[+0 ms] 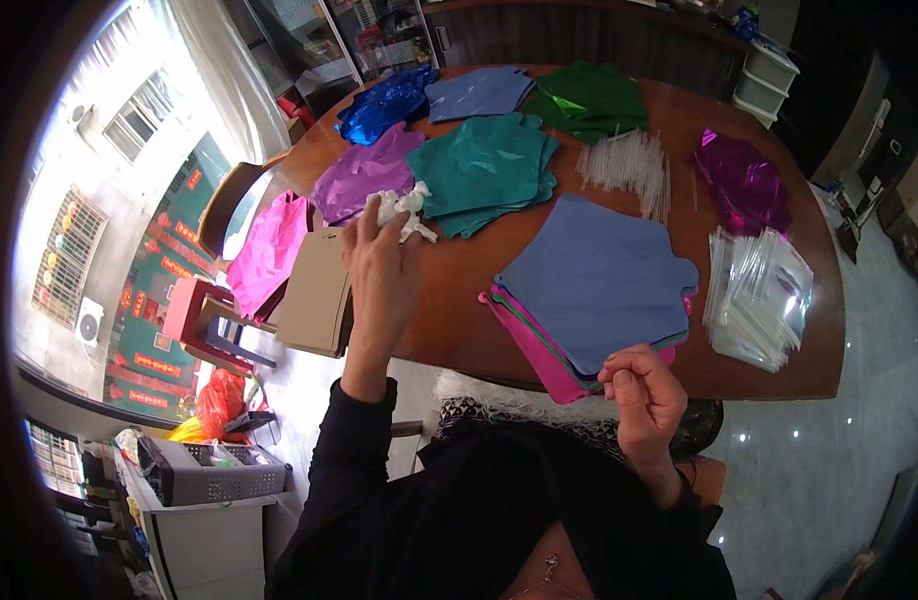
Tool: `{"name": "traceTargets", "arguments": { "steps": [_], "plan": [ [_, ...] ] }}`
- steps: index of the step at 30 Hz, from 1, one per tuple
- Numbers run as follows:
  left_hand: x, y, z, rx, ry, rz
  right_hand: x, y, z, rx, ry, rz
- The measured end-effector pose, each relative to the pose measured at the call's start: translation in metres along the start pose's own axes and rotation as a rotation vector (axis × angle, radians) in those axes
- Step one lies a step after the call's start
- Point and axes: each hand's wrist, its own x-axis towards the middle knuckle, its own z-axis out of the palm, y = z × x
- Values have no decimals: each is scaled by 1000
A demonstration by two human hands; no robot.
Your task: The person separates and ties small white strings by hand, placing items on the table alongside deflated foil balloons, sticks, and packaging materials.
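My left hand reaches over the table, its fingers at a small bundle of white ties beside the purple sheets. Brown card sheets lie just left of that wrist. My right hand is near the table's front edge with fingers curled and pressed together; anything between them is too small to make out. It is by the lower corner of a blue-grey sheet, which lies on pink and green sheets. Teal sheets are behind the white bundle.
On the wooden table are blue foil, green foil, magenta foil, white sticks, clear plastic sleeves and pink sheets. A grey basket stands at the lower left.
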Motion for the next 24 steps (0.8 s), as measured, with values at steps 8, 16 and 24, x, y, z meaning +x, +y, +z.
{"name": "traceTargets", "arguments": {
  "steps": [8,16,24],
  "plan": [
    [-11,65,-96,-1290,219,161,-5,-3,-1,29,19,19],
    [-5,96,-144,-2353,-260,522,-21,-8,-8,-56,83,-19],
    [-22,118,-123,-2447,-252,515,-45,-19,-25,-367,-292,93]
  ]
}}
